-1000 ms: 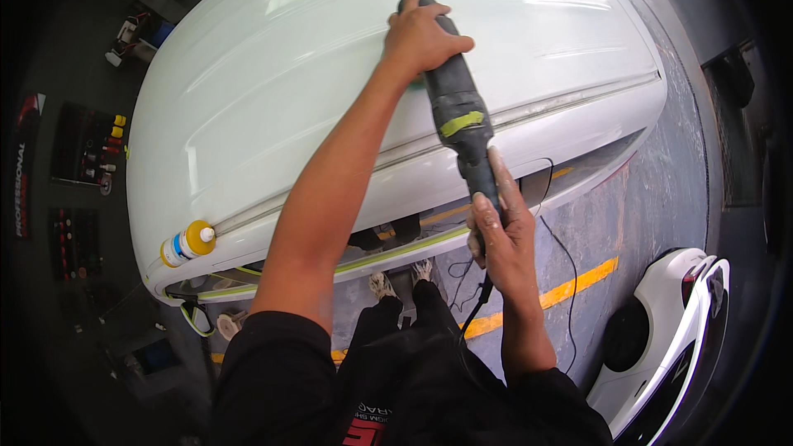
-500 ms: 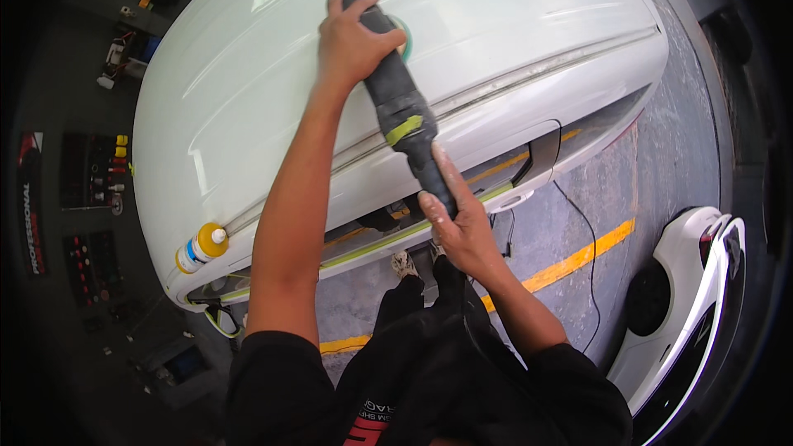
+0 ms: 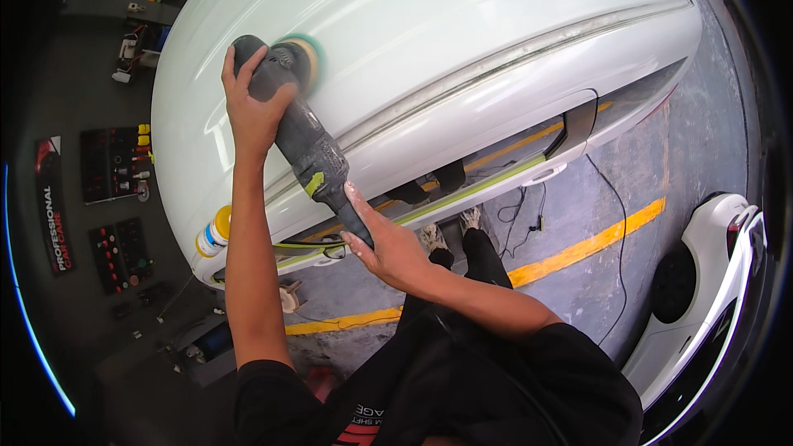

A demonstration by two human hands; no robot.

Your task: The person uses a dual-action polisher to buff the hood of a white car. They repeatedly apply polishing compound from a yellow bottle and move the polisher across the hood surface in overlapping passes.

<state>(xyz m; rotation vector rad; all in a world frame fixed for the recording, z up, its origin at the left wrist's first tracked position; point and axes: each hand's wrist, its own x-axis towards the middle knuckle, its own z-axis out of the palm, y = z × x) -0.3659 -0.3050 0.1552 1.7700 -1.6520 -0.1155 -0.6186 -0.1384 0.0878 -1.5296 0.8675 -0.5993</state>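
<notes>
Gripping the polisher (image 3: 310,142), at 10 o'clock, both hands were closed on it — left hand (image 3: 250,113) over the head end, right hand (image 3: 390,253) around the handle toward 6 o'clock. Spread hold probably let one hand guide while the other steadied. Round pad (image 3: 311,65), at 11 o'clock, faced the white car roof (image 3: 405,21); blurred rim suggested spinning, firm contact couldn't be told. Yellow-and-white bottle (image 3: 211,239) sat by the roof's edge near 9 o'clock, partly behind the left forearm (image 3: 253,268) — likely parked for easy reach; contents didn't show. Black cord (image 3: 615,219) lay at 3 o'clock.
</notes>
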